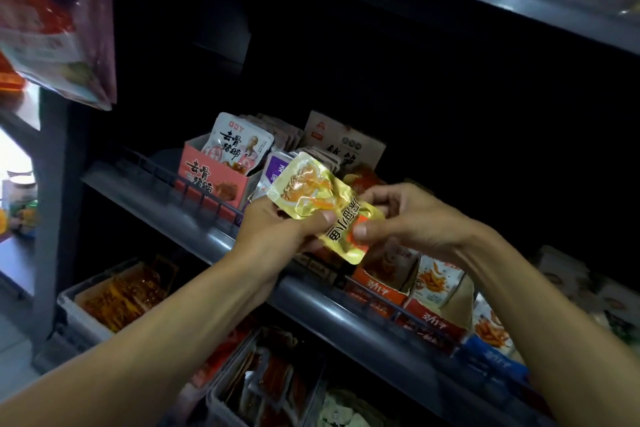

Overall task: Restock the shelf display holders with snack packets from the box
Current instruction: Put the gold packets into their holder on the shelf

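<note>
**Gold packets held at the shelf edge, not yet placed**

Nearest, below the forearms, lower tubs of dark red snacks (263, 388) are seen, blurred. Just above, a gold snack packet (320, 206) is held in front of the grey shelf rail (332, 302). The left hand (277, 229) is closed round its lower left edge, thumb on top; a second packet appears to be stacked beneath, though the view is too soft to be sure. The right hand (412, 218) pinches the packet's right end between thumb and fingers.

Behind the hands, on the shelf, a pink display holder (211, 180) stands at left with white packets (239, 146) upright in it; a beige holder (346, 142) stands further back. Orange and white holders (429, 291) sit to the right along the rail. The supply box cannot be identified.

Risks judged from here:
- The glossy foil could slip if one hand is released before the other grip is secured.
- Standing packets could be knocked flat if the packet is pushed in at a tilt.
- The wrong holder could be chosen in the dim light.
</note>
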